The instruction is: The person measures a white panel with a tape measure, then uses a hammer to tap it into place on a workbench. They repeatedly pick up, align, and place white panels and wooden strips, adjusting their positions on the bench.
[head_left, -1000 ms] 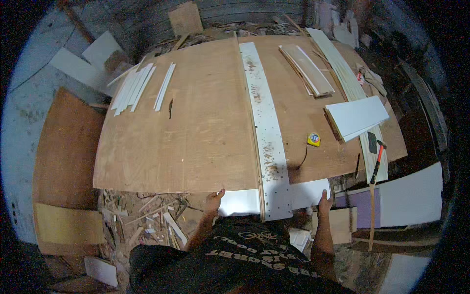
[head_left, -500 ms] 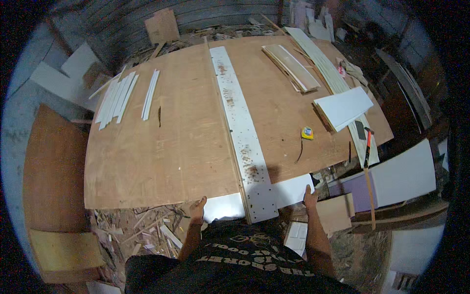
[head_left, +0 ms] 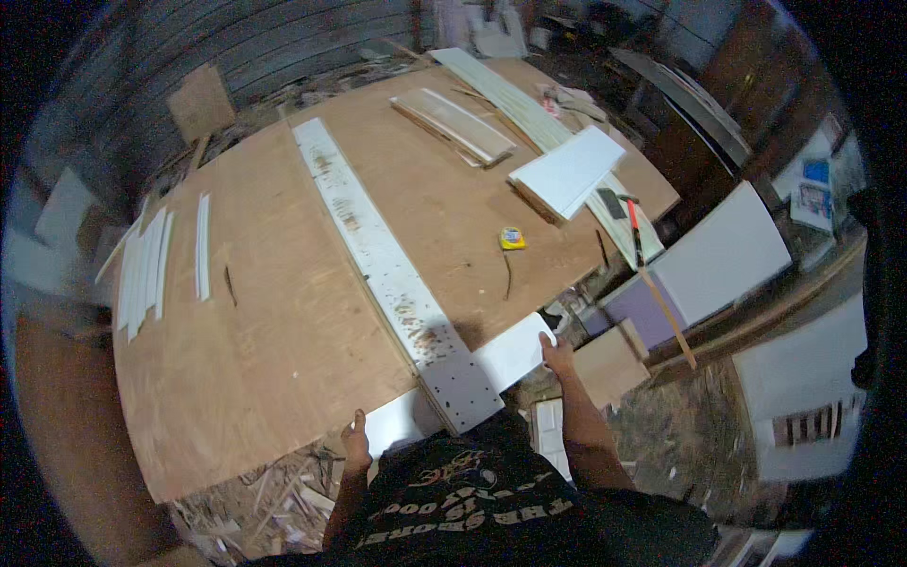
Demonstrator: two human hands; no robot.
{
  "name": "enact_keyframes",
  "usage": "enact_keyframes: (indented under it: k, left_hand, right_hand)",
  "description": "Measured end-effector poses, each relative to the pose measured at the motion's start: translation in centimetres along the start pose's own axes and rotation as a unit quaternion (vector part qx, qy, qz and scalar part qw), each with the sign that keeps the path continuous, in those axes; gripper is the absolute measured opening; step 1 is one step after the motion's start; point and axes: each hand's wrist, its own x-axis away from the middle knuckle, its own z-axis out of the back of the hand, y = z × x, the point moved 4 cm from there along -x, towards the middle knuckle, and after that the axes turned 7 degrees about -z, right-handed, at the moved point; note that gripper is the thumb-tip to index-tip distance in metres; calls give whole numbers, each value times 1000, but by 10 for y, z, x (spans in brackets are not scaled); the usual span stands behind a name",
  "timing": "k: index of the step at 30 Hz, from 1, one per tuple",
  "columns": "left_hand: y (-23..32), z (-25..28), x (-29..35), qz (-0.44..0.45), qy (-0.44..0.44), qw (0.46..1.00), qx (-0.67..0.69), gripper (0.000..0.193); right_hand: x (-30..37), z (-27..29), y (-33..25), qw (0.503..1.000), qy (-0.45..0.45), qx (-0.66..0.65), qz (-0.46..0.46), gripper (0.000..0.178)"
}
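Observation:
My left hand [head_left: 356, 442] is closed on the left end of a white board [head_left: 515, 355], thumb upward. Its right end is gripped by my right hand [head_left: 556, 353]. The board lies crosswise at the near edge of a big plywood sheet [head_left: 274, 369]. Its middle is hidden under a long white plank [head_left: 378, 255], which is spotted with holes and brown dust and runs away from me across the sheet.
On the plywood lie thin white strips [head_left: 146, 274], a yellow tape measure [head_left: 511, 238], stacked white panels [head_left: 569, 172], a brown-faced panel stack [head_left: 453, 126] and a hammer [head_left: 634, 227]. Wood scraps [head_left: 283, 510] litter the floor at left. A white-and-purple panel [head_left: 699, 260] leans at right.
The view has turned to the right, so the plywood and everything on it appear shifted left and tilted. Both hands keep their hold on the white board.

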Motion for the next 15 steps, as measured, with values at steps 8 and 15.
enact_keyframes:
  k: [8, 15]
  left_hand:
    - [-35, -7, -24, 53, -40, 997, -37, 86]
    - [-57, -18, -37, 64, -92, 994, -16, 62]
  right_hand:
    - [29, 32, -46, 996, 49, 16, -70, 57]
    - [40, 49, -69, 997, 68, 34, -11, 49]
